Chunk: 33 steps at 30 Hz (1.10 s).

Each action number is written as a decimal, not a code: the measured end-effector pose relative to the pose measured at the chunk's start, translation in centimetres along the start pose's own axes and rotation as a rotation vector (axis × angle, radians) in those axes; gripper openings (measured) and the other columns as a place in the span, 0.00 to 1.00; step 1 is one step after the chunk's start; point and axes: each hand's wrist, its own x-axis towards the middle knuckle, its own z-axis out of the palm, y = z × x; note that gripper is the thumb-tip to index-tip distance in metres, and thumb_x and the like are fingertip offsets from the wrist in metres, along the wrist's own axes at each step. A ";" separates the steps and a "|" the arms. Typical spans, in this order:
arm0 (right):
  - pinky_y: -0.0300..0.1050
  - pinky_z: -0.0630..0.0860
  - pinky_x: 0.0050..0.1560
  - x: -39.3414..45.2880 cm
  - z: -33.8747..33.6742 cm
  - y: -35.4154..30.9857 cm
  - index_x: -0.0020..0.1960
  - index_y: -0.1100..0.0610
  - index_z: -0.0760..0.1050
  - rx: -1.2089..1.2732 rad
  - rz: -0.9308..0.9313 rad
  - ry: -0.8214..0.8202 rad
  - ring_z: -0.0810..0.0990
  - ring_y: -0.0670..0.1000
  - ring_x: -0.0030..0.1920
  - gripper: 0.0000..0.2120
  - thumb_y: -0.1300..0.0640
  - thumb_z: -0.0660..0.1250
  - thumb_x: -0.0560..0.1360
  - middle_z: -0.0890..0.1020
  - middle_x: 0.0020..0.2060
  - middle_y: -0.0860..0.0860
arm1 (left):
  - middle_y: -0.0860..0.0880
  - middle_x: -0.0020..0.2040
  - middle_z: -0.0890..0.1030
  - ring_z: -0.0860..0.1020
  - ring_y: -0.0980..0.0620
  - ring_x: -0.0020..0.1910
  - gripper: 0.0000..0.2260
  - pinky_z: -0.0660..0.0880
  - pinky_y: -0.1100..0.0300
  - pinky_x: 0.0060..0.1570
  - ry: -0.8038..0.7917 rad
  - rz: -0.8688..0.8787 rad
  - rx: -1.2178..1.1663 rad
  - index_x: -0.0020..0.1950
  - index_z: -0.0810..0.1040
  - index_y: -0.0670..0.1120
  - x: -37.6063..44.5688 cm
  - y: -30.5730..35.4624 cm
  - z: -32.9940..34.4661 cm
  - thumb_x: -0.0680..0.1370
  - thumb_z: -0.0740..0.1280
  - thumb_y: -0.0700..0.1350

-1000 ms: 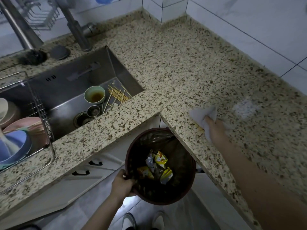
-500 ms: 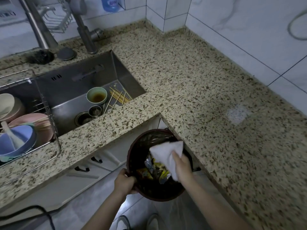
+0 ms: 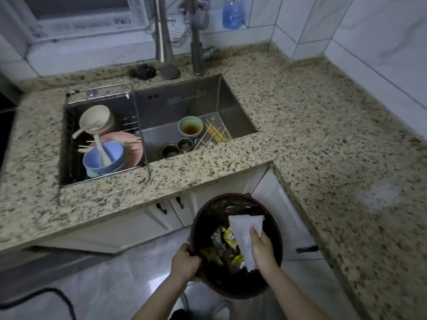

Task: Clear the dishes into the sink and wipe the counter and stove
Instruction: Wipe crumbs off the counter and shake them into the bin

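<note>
Gripping the near-left rim of the round brown bin (image 3: 275, 229), the left hand (image 3: 186, 263) has its fingers curled over the edge, thumb side outward. Just right of it, the right hand (image 3: 263, 249) pinches a white paper towel (image 3: 245, 234) over the bin's mouth, its fingers (image 3: 254, 234) closed on the towel's right side about midway along, so that one end sticks out above the fingers and the other hangs below the palm. The towel's long axis runs roughly near to far, tilted slightly; the broad, flat end points away toward the cupboards and the narrower crumpled end points back toward the person. Under it, inside the dark liner, lie yellow and silver wrappers (image 3: 227, 241). Beyond the bin the speckled granite bench (image 3: 323, 139) wraps in an L, with a pale smear (image 3: 381, 195) on its right wing. Set into the bench, the steel sink (image 3: 233, 107) holds a green cup (image 3: 190, 127) with brown liquid and a scatter of bamboo skewers (image 3: 215, 135) beside it. To the left a wire rack (image 3: 101, 192) carries a blue bowl (image 3: 104, 158), pink dishes and a cream ladle (image 3: 94, 118). Farthest back stand the tap (image 3: 197, 54) and a blue bottle (image 3: 232, 12) on the sill.
</note>
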 end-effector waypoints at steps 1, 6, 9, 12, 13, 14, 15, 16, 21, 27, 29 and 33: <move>0.51 0.71 0.59 -0.3 0.7 -0.3 0.65 0.63 0.71 -0.026 -0.013 -0.015 0.75 0.59 0.59 0.19 0.52 0.54 0.81 0.77 0.60 0.61 | 0.43 0.37 0.76 0.78 0.41 0.35 0.08 0.81 0.45 0.37 0.009 -0.002 -0.028 0.39 0.69 0.45 -0.4 -0.4 -0.8 0.64 0.65 0.37; 0.47 0.71 0.59 -1.6 4.4 -1.5 0.69 0.60 0.69 -0.012 -0.078 -0.070 0.75 0.54 0.60 0.20 0.51 0.54 0.81 0.76 0.62 0.57 | 0.43 0.38 0.75 0.77 0.41 0.32 0.07 0.81 0.46 0.32 0.057 -0.001 -0.157 0.41 0.68 0.44 -1.8 -2.0 -4.4 0.70 0.62 0.33; 0.48 0.71 0.62 -3.3 7.5 -2.3 0.69 0.59 0.69 -0.021 -0.075 -0.130 0.74 0.55 0.61 0.20 0.51 0.55 0.81 0.76 0.62 0.56 | 0.42 0.39 0.74 0.77 0.40 0.35 0.07 0.80 0.43 0.32 0.088 -0.008 -0.220 0.40 0.68 0.43 -2.6 -3.8 -7.5 0.69 0.61 0.32; 0.49 0.72 0.61 -5.2 10.6 -2.8 0.68 0.61 0.69 -0.053 -0.070 -0.196 0.75 0.55 0.58 0.21 0.50 0.56 0.81 0.77 0.60 0.56 | 0.42 0.39 0.75 0.77 0.40 0.36 0.08 0.80 0.42 0.33 0.106 -0.001 -0.299 0.41 0.69 0.43 -3.9 -5.7 -10.9 0.68 0.60 0.31; 0.49 0.72 0.60 -5.8 11.4 -3.0 0.67 0.61 0.70 -0.054 -0.065 -0.206 0.76 0.56 0.58 0.20 0.50 0.56 0.81 0.77 0.60 0.57 | 0.42 0.39 0.75 0.78 0.39 0.36 0.08 0.80 0.43 0.33 0.106 0.003 -0.319 0.41 0.69 0.43 -4.4 -6.2 -11.8 0.69 0.60 0.31; 0.49 0.72 0.59 -6.8 12.9 -3.0 0.67 0.61 0.70 -0.053 -0.067 -0.224 0.76 0.56 0.57 0.20 0.51 0.56 0.81 0.77 0.60 0.57 | 0.41 0.40 0.75 0.78 0.38 0.38 0.08 0.81 0.45 0.32 0.113 0.007 -0.344 0.42 0.69 0.43 -5.0 -7.3 -13.3 0.69 0.61 0.31; 0.49 0.72 0.60 -7.6 14.0 -3.1 0.66 0.61 0.71 -0.051 -0.065 -0.236 0.76 0.56 0.57 0.19 0.52 0.57 0.81 0.78 0.60 0.57 | 0.41 0.42 0.76 0.79 0.37 0.40 0.08 0.81 0.47 0.31 0.113 0.007 -0.363 0.43 0.70 0.43 -5.6 -8.0 -14.5 0.69 0.61 0.31; 0.49 0.72 0.60 -8.4 15.1 -3.1 0.66 0.61 0.71 -0.052 -0.072 -0.258 0.77 0.56 0.57 0.19 0.52 0.57 0.81 0.78 0.60 0.57 | 0.41 0.44 0.77 0.80 0.36 0.42 0.09 0.81 0.47 0.31 0.113 0.008 -0.376 0.44 0.70 0.43 -6.0 -8.7 -15.5 0.69 0.62 0.31; 0.46 0.72 0.54 -15.3 22.7 -2.5 0.66 0.63 0.71 -0.081 -0.061 -0.350 0.77 0.58 0.57 0.18 0.54 0.57 0.81 0.78 0.59 0.59 | 0.39 0.47 0.79 0.82 0.38 0.39 0.10 0.80 0.41 0.34 0.134 0.015 -0.430 0.46 0.71 0.44 -8.7 -14.5 -23.7 0.69 0.65 0.33; 0.45 0.71 0.52 -24.2 32.9 -1.5 0.65 0.61 0.71 -0.132 -0.088 -0.462 0.77 0.57 0.56 0.17 0.54 0.57 0.81 0.78 0.60 0.58 | 0.42 0.46 0.79 0.82 0.41 0.39 0.08 0.81 0.46 0.32 0.237 0.016 -0.465 0.46 0.72 0.46 -12.3 -23.0 -33.3 0.71 0.65 0.35; 0.46 0.72 0.53 -26.8 36.1 -1.1 0.64 0.61 0.72 -0.154 -0.100 -0.502 0.77 0.57 0.55 0.16 0.54 0.56 0.81 0.78 0.60 0.59 | 0.43 0.45 0.80 0.82 0.42 0.39 0.08 0.81 0.46 0.32 0.295 -0.004 -0.475 0.45 0.73 0.47 -13.3 -25.7 -36.1 0.70 0.65 0.35; 0.46 0.72 0.54 -32.0 42.4 -0.5 0.63 0.62 0.72 -0.214 -0.137 -0.610 0.78 0.56 0.53 0.16 0.55 0.56 0.81 0.79 0.59 0.59 | 0.41 0.43 0.79 0.81 0.42 0.36 0.10 0.80 0.44 0.30 0.382 -0.045 -0.590 0.46 0.74 0.45 -15.2 -31.2 -41.7 0.69 0.65 0.33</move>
